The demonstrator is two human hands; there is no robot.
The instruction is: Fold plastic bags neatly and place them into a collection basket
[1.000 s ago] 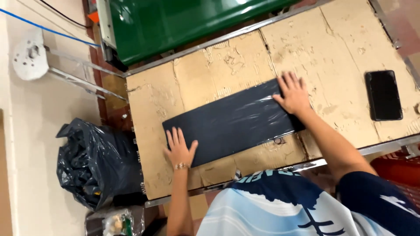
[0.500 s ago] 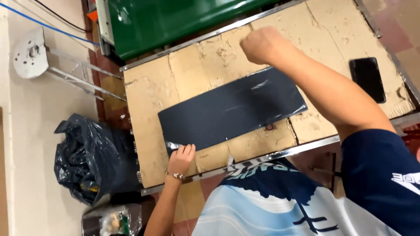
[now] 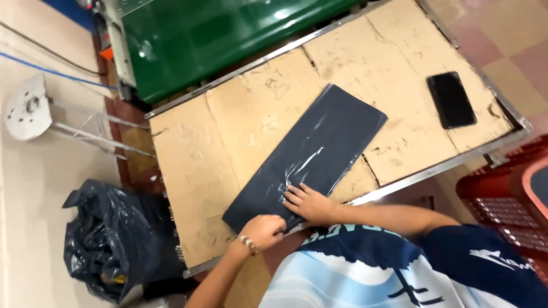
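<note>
While one long, flat, dark package (image 3: 311,157) wrapped in clear film lay slanted across the cardboard-covered desk (image 3: 194,171), its near end at the front edge, the right hand (image 3: 308,204) pressed flat on that end with fingers (image 3: 292,197) spread and released. The left hand (image 3: 262,231) was clenched at the package's near corner, though whether it pinched the film I could not tell. One black phone (image 3: 451,100) lay well apart at the desk's far right, and one black rubbish bag (image 3: 108,242) sat on the floor beside it.
</note>
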